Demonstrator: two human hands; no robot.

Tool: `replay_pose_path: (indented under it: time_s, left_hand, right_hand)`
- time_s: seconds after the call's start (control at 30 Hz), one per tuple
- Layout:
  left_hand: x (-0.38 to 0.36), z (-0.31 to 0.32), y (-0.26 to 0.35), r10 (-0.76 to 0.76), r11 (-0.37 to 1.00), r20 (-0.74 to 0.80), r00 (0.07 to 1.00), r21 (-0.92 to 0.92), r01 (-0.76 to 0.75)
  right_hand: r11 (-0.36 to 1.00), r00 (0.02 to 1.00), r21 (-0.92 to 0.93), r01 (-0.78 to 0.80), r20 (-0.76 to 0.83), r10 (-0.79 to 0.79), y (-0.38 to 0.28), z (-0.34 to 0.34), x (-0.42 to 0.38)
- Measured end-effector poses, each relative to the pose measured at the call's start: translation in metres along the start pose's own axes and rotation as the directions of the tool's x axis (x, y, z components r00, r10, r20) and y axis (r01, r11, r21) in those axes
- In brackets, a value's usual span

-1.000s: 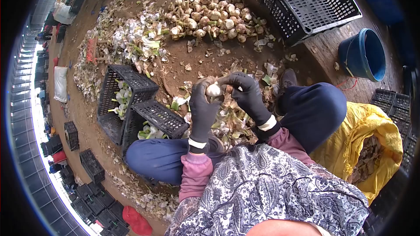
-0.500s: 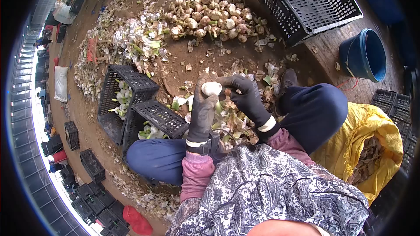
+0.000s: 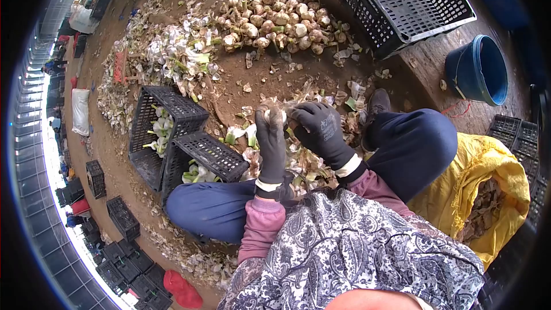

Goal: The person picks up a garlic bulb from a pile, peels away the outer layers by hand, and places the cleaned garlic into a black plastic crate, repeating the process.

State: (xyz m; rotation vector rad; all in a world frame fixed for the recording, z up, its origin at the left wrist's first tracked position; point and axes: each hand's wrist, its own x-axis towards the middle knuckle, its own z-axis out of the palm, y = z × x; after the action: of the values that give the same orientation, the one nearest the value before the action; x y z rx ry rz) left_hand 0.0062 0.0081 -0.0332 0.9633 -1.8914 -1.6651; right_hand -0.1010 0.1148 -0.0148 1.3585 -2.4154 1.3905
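Note:
A garlic bulb [image 3: 283, 116], mostly hidden by fingers, is held up above the peel-strewn ground between my gloved hands. My left hand [image 3: 271, 138] is wrapped round it from the left, fingers pointing away from me. On the other side, the bent fingers of my right hand [image 3: 318, 129] press against the bulb, its glove back turned up. Beyond them lies a heap of unpeeled garlic bulbs [image 3: 281, 20]. Cleaned garlic with green stems [image 3: 162, 129] fills part of a tipped black crate [image 3: 175, 103] on the left.
A second black crate [image 3: 215, 155] leans by my left knee. Loose peelings [image 3: 178, 51] cover the ground at upper left. On the right stand a large black crate [image 3: 402, 11], a blue bucket [image 3: 470, 72] and a yellow sack [image 3: 447, 195] holding dry skins.
The bulb has turned within my fingers and shows far less of its white side. My right hand has rolled over, back upward, and its fingers have curled in.

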Motion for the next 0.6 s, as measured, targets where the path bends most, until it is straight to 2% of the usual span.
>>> replay_pose_path:
  time_s: [0.03, 0.1, 0.13, 0.2, 0.23, 0.27, 0.3, 0.33, 0.37, 0.43, 0.47, 0.5, 0.57, 0.6]
  left_hand:
    - [0.0, -0.002, -0.005, 0.032, 0.999, 0.039, 0.999, 0.036, -0.033]
    - [0.003, 0.0, -0.013, 0.063, 0.997, 0.015, 0.998, 0.046, -0.064]
    - [0.004, 0.002, -0.015, 0.08, 0.996, 0.003, 0.997, 0.05, -0.08]
    - [0.002, 0.002, 0.0, -0.112, 0.983, 0.023, 0.993, -0.144, 0.114]
    - [0.001, 0.003, 0.013, -0.204, 0.949, 0.044, 0.978, -0.238, 0.208]
    - [0.002, 0.001, 0.02, -0.313, 0.868, 0.13, 0.941, -0.363, 0.339]
    - [0.003, 0.0, 0.018, -0.359, 0.821, 0.109, 0.927, -0.436, 0.369]
    - [0.005, 0.0, 0.015, -0.405, 0.767, 0.093, 0.909, -0.506, 0.394]
    - [0.006, 0.0, 0.014, -0.453, 0.708, 0.081, 0.888, -0.573, 0.413]
    - [0.008, -0.002, 0.013, -0.455, 0.688, 0.103, 0.885, -0.591, 0.422]
    - [0.008, -0.005, 0.01, -0.46, 0.674, 0.134, 0.878, -0.591, 0.443]
    - [0.008, -0.006, 0.01, -0.464, 0.66, 0.166, 0.87, -0.59, 0.465]
    - [0.005, 0.004, 0.014, -0.48, 0.678, 0.098, 0.872, -0.589, 0.44]
    - [0.004, 0.008, 0.017, -0.487, 0.687, 0.063, 0.871, -0.588, 0.427]
  right_hand:
    - [0.996, 0.998, 0.077, -0.053, 0.02, 0.052, 0.001, 0.001, -0.001]
    - [0.962, 0.987, 0.223, -0.159, 0.071, 0.147, 0.006, 0.005, -0.003]
    - [0.859, 0.943, 0.389, -0.333, 0.112, 0.315, 0.01, 0.008, -0.005]
    - [0.49, 0.772, 0.639, -0.593, 0.276, 0.573, 0.021, 0.019, -0.012]
    - [0.482, 0.751, 0.619, -0.62, 0.288, 0.595, 0.034, 0.027, -0.018]
    - [0.473, 0.729, 0.599, -0.646, 0.299, 0.616, 0.05, 0.034, -0.025]
    - [0.464, 0.706, 0.578, -0.671, 0.309, 0.637, 0.059, 0.038, -0.028]
    - [0.849, 0.855, 0.11, -0.518, 0.098, 0.509, 0.044, 0.02, -0.022]
    - [0.877, 0.89, 0.155, -0.455, 0.076, 0.449, 0.037, 0.014, -0.018]
    - [0.916, 0.945, 0.238, -0.324, 0.026, 0.327, 0.026, 0.011, -0.012]
    - [0.863, 0.957, 0.417, -0.286, 0.077, 0.281, 0.022, 0.01, -0.007]
    - [0.876, 0.968, 0.414, -0.248, 0.074, 0.239, 0.018, 0.012, -0.007]
    - [0.9, 0.987, 0.404, -0.161, 0.064, 0.148, 0.012, 0.013, -0.007]
    - [0.942, 0.991, 0.311, -0.131, 0.04, 0.124, 0.011, 0.014, -0.007]
